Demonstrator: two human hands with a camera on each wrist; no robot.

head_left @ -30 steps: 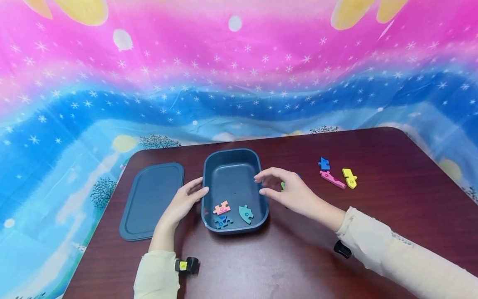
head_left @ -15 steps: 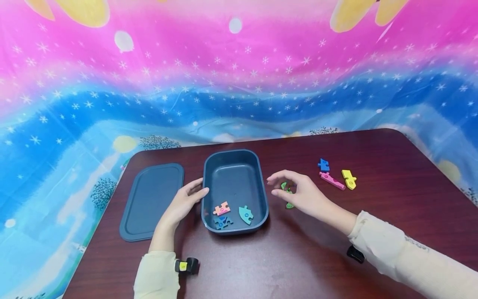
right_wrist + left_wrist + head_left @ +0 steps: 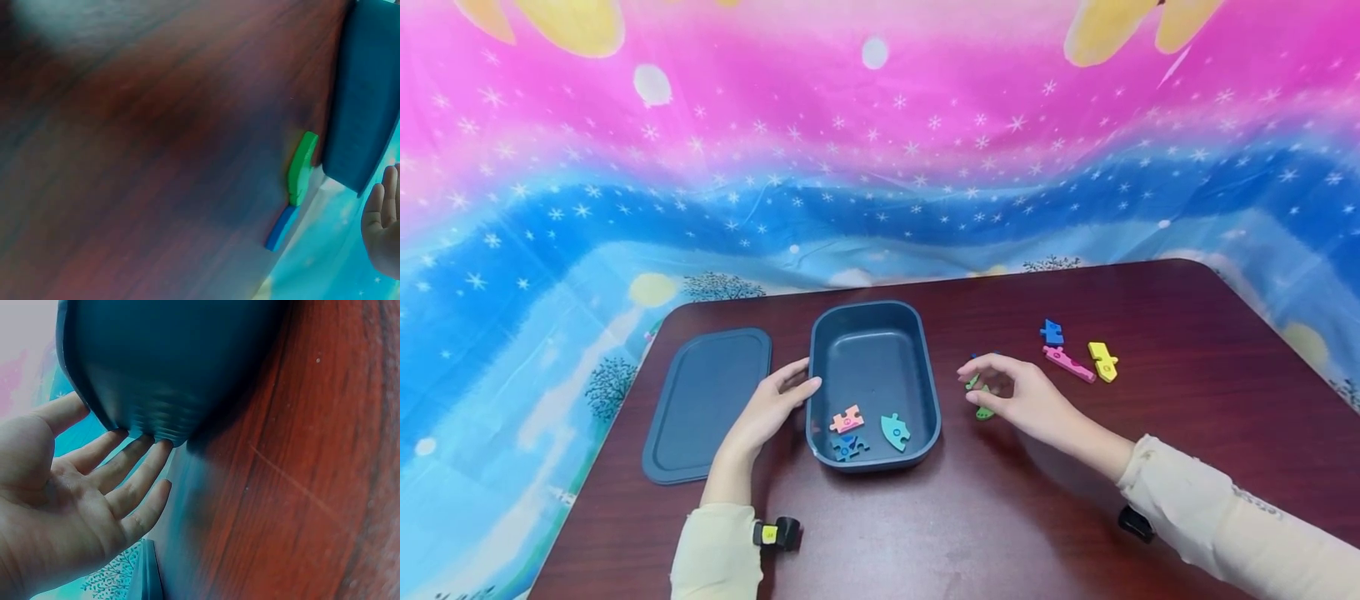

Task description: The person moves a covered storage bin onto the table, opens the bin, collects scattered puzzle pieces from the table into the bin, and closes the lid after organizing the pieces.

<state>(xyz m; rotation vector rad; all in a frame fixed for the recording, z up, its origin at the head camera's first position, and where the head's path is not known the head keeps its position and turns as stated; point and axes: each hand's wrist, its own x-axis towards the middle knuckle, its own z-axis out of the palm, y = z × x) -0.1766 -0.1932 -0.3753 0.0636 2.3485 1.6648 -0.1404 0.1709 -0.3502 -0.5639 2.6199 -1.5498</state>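
Note:
A dark blue-grey box (image 3: 872,329) stands on the table, with an orange-pink puzzle piece (image 3: 847,419), a dark blue puzzle piece (image 3: 850,448) and a teal puzzle piece (image 3: 895,432) inside. My left hand (image 3: 771,408) rests against its left side; in the left wrist view the nearly straight fingertips (image 3: 164,447) touch the outer wall and the thumb lies at the rim. My right hand (image 3: 1026,400), loosely curved and holding nothing, hovers right of the box over a green puzzle piece (image 3: 986,412), partly covering it. A blue piece (image 3: 282,228) lies against the green one.
A matching lid (image 3: 707,404) lies flat left of the box. Farther right are a blue puzzle piece (image 3: 1052,332), a pink one (image 3: 1070,365) and a yellow one (image 3: 1102,362). A patterned cloth (image 3: 880,167) hangs behind the dark wooden table (image 3: 880,533).
My right hand has moved right and slightly down, from the box's right rim to over the green puzzle piece. The left hand and the box stay in place.

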